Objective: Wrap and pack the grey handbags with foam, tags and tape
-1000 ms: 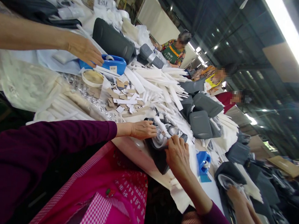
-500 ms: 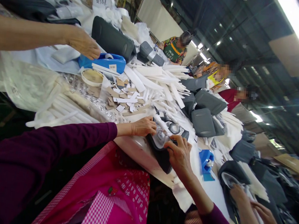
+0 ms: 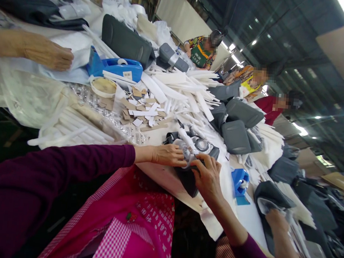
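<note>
A dark, flat-sided case (image 3: 188, 182) is set at the near edge of a pale counter (image 3: 156, 172), where its near side is reached by the bare left hand (image 3: 170, 155) and the bare right hand (image 3: 208, 173). A grey, plastic-sheathed near coil (image 3: 185, 150) is met by the fingertips of both; whether either grip is clamped on it or only pressed against it cannot be told. Beside it, a similar far coil (image 3: 203, 144) is seen laid in place, with a white, soft-looking roll (image 3: 185, 138) set between the two. The work is judged to be partly done: the coils and roll are placed, but the top is not yet covered. Beyond, white and brown card scraps (image 3: 143, 113) and long white strips (image 3: 184, 88) are heaped, loose and apparently unused; farther off, a grey piece wrapped in a clear band (image 3: 173, 58) is seen.
</note>
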Motion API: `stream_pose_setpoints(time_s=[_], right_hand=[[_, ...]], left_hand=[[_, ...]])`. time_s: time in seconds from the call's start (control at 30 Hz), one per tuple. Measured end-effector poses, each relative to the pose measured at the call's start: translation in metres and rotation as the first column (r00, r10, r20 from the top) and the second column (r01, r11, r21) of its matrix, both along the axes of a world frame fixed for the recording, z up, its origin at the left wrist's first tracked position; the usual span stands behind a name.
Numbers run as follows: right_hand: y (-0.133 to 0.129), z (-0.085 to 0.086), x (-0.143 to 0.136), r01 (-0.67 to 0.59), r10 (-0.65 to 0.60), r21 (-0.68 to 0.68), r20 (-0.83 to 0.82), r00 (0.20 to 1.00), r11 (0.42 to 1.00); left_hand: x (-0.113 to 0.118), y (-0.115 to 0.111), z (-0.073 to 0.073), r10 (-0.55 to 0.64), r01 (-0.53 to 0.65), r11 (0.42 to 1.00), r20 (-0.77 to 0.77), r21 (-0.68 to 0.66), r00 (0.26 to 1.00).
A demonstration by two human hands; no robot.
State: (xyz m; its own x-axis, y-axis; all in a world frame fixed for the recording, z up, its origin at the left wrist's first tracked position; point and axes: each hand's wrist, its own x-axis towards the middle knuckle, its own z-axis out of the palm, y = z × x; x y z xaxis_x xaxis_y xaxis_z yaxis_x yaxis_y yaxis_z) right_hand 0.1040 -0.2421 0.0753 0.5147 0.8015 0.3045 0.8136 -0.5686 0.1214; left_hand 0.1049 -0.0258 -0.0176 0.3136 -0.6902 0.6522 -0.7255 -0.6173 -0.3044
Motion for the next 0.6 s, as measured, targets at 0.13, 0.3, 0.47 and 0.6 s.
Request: stream_pose_setpoints(time_s=[0.13, 0.3, 0.47, 0.6], right_hand=[[0.0, 0.002, 0.0, -0.007, 0.007, -0.01, 0.007, 1.0, 1.0], [0.002, 0.007, 0.0, 0.006, -0.006, 0.01, -0.042, 0.999, 1.0], [0.002, 0.007, 0.002, -0.006, 0.008, 0.033, -0.055, 0.998, 0.999], [0.003, 0.008, 0.001, -0.006, 0.007, 0.013, -0.048, 0.999, 1.0]], left_hand=[[0.007, 0.0, -0.003, -0.061, 0.062, 0.998, 0.031, -0.033, 0.998], [0.012, -0.006, -0.012, 0.024, -0.047, 0.978, -0.113, -0.205, 0.993], [0.001, -0.006, -0.009, 0.01, -0.061, 0.98, -0.262, -0.188, 0.965], [0.0, -0.004, -0.005, 0.002, -0.048, 0.988, -0.29, -0.149, 0.957]])
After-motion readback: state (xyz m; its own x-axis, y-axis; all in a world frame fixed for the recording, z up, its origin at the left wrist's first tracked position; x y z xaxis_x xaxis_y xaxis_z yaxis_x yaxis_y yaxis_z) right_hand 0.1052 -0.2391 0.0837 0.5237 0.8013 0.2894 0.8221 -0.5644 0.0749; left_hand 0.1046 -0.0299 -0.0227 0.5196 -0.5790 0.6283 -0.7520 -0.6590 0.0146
